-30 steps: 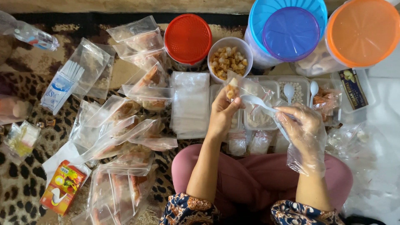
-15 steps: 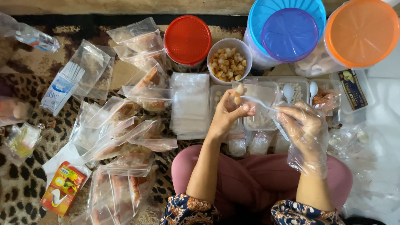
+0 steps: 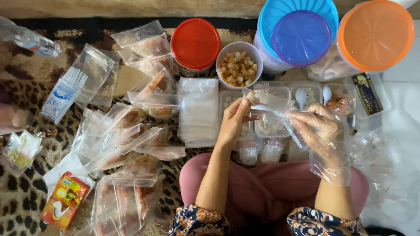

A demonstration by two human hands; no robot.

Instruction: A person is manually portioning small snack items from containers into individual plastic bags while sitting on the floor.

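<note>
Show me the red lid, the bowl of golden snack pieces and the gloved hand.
red lid point(image 3: 195, 43), head view, middle of its top.
bowl of golden snack pieces point(image 3: 259, 56), head view, right rim.
right hand point(image 3: 321, 131), head view, back of the glove.

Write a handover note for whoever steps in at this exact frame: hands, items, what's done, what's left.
Left hand, bare: pinches the rim of a small clear plastic pouch.
Right hand, in a loose clear plastic glove: grip on a white plastic spoon at the pouch mouth.
Round clear tub of tan snack pieces sits just beyond.
Done: filled clear bags lie to the left.
Left: stack of empty clear pouches remains.
</note>
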